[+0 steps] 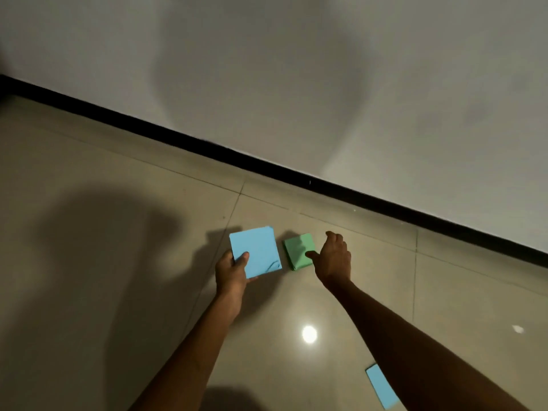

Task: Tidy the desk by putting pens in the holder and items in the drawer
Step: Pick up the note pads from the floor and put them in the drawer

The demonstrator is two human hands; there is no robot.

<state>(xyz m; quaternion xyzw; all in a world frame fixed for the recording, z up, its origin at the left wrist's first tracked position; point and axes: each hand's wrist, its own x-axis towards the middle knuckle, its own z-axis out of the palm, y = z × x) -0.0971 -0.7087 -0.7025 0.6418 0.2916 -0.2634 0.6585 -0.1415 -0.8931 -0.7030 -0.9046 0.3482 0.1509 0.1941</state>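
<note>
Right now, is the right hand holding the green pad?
No, the right hand hovers open beside the green pad, while the left hand grips the blue pad.

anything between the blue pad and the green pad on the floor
Nothing: the head view shows only a narrow strip of bare beige floor tile between the square blue paper pad and the square green paper pad.

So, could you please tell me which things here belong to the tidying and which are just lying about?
In the job:
- blue pad, held by the left hand
- green pad, with the right hand reaching over it
- blue sheet, on the floor near the right forearm

Just there:
- tiled floor
- wall
- black skirting
- white scrap
</note>
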